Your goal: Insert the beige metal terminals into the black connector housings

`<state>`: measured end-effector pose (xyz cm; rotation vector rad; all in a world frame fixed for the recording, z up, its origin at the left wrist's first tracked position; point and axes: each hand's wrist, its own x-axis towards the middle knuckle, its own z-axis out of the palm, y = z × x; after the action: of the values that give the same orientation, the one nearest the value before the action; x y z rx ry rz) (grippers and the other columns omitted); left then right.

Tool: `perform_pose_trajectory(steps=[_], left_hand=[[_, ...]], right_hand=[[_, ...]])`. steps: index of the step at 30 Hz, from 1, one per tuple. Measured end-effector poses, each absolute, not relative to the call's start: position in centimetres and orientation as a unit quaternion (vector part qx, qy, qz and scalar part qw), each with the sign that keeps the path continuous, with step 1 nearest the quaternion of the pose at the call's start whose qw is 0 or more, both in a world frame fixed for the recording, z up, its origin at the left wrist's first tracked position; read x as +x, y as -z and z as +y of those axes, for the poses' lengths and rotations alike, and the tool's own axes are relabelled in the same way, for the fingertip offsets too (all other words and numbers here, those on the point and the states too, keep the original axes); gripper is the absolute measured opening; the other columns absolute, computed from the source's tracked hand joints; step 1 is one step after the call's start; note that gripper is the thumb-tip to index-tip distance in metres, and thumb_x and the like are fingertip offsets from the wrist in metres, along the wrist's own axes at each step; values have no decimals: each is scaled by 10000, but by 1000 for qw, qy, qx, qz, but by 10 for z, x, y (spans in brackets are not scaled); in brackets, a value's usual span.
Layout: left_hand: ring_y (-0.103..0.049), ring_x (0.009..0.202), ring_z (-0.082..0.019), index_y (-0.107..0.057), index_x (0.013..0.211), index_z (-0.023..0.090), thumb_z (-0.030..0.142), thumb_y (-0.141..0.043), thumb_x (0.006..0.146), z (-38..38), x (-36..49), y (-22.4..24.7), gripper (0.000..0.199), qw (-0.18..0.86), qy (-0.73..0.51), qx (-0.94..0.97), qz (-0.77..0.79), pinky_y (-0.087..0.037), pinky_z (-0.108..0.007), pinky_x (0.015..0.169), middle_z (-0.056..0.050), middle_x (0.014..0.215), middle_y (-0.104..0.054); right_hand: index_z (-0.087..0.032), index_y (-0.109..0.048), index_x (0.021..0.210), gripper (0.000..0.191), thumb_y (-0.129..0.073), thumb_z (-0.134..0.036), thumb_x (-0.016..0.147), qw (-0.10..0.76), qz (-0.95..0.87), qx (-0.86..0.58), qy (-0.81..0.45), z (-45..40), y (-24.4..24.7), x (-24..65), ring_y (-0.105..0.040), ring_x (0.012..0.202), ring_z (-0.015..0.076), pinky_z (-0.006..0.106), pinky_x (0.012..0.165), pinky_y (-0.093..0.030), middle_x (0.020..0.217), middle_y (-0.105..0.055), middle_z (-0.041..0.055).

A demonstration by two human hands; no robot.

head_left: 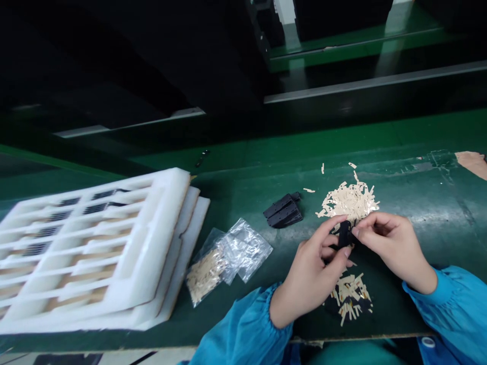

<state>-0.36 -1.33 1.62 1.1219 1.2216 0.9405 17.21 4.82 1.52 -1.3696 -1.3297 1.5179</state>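
Between thumb and fingers, my left hand grips a small black plastic part above the green table. My right hand pinches at the right side of that same part; whether a smaller piece is between its fingertips, I cannot make out. Just beyond both hands lies a heap of small cream strips. Nearer the table's front edge is a second, smaller pile of cream strips, some with amber bits. Left of the heap, several flat black parts lie side by side.
White foam trays are stacked at the left, with dark parts in some slots of the top one. Clear plastic bags lie beside them, one holding cream strips. A torn brown piece sits at far right. Dark shelving stands behind.
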Motion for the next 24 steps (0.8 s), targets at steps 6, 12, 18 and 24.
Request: perform_pose_trajectory(steps=[6,12,18,24], left_hand=[[-777,765,-200,-496,1460,225,200,-600,965,-13,-3,-18,507,574,-393,486,529,-658,-285,709,-38,927,-699],[-780,769,-197,-485,1471,254,191,-602,972,-14,-4,-18,517,569,-386,498,529,-650,-265,699,-30,925,-694],[-777,759,-193,-505,1456,247,190,-589,976,-14,-3,-19,491,559,-388,502,534,-649,-263,687,-28,917,-685],[-778,754,-193,-494,1466,249,197,-595,975,-14,-3,-17,504,558,-382,503,538,-642,-247,661,-27,912,-685]], right_hand=[[-191,-739,671,129,-743,-308,725,341,-518,-529,-580,48,-16,171,-514,537,152,274,498,-382,609,-649,23],[-198,-739,670,120,-745,-305,724,341,-512,-527,-586,48,-16,171,-520,547,157,269,489,-383,617,-653,24],[-192,-745,692,152,-743,-340,728,333,-506,-533,-591,48,-15,170,-543,570,168,280,507,-400,649,-673,39],[-191,-737,713,129,-752,-319,710,326,-499,-526,-606,49,-16,169,-521,562,156,274,516,-405,614,-627,9]])
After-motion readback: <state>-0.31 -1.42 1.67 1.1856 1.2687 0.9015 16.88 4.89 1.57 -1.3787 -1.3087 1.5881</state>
